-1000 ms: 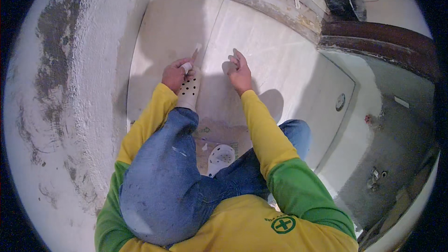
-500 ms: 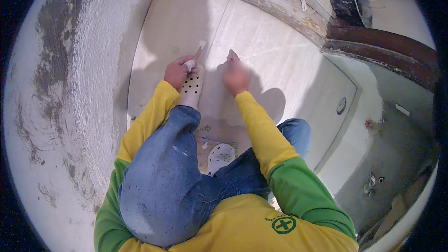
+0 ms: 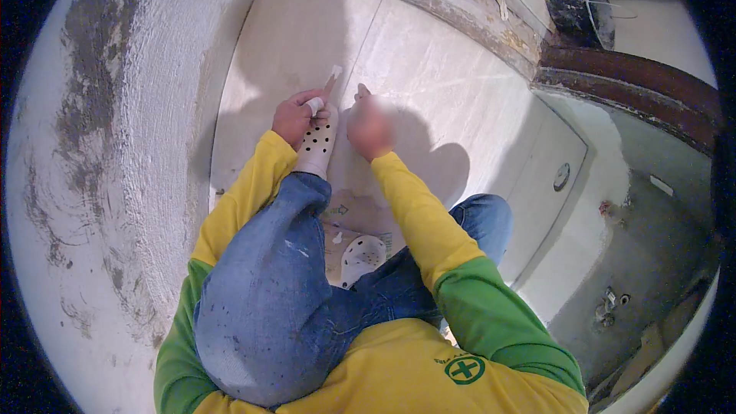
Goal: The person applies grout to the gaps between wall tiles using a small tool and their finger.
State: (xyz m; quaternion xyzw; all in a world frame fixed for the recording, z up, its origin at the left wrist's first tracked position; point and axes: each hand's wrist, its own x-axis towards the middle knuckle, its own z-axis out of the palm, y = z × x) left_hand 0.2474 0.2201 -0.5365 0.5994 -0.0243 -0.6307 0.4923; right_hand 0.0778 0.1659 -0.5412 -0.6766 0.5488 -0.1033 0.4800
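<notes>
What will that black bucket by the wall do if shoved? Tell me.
The black bucket stands upright on a flat base, so it would probably slide rather than roll. Its thin wire handle looks loose and may swing. Whether it is full, and so its weight, cannot be told.

Smooth matt floor tiles (image 3: 460, 84), rough plaster wall (image 3: 115, 146), denim jeans (image 3: 268, 284), perforated plastic clog (image 3: 318, 142)

- The right hand (image 3: 369, 129), which lay flat with spread fingers on the pale floor tile (image 3: 452, 100) a second ago, is now lifted, blurred and loosely curled.
- It sits slightly nearer the left hand (image 3: 299, 116).
- The black bucket (image 3: 579, 4) at far right shows further left in view.
</notes>
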